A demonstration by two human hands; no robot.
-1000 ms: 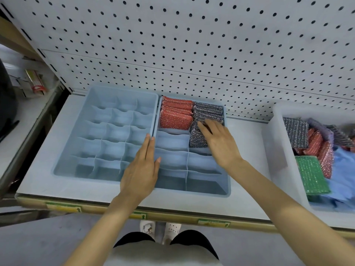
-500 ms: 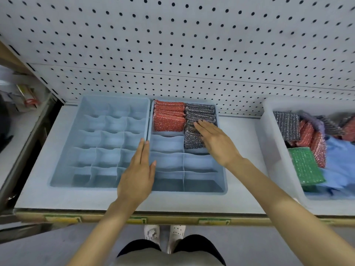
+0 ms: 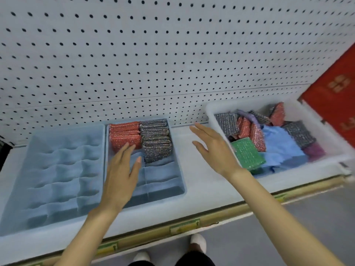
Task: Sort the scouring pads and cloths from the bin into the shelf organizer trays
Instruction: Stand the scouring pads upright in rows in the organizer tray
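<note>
Right hand (image 3: 213,150) has come off the grey scouring pads (image 3: 156,141) it was pressing half a second ago. It now hovers over the bare shelf (image 3: 192,192) between the right organizer tray (image 3: 182,181) and the white bin (image 3: 210,116), fingers spread and holding nothing. Left hand (image 3: 121,173) has slid forward over that tray, flat and empty, fingertips at the front edge of the red scouring pads (image 3: 124,135) (contact unclear). We read this as the grey stack being seated and the next fetch starting. The bin still holds a green pad (image 3: 247,154), blue cloth (image 3: 278,146) and more red and grey pads, and the left organizer tray (image 3: 48,143) is unfilled.

Writing: the red box (image 3: 336,96) carries pale marks and the shelf-edge tags (image 3: 184,226) are green and yellow, but we can read neither
</note>
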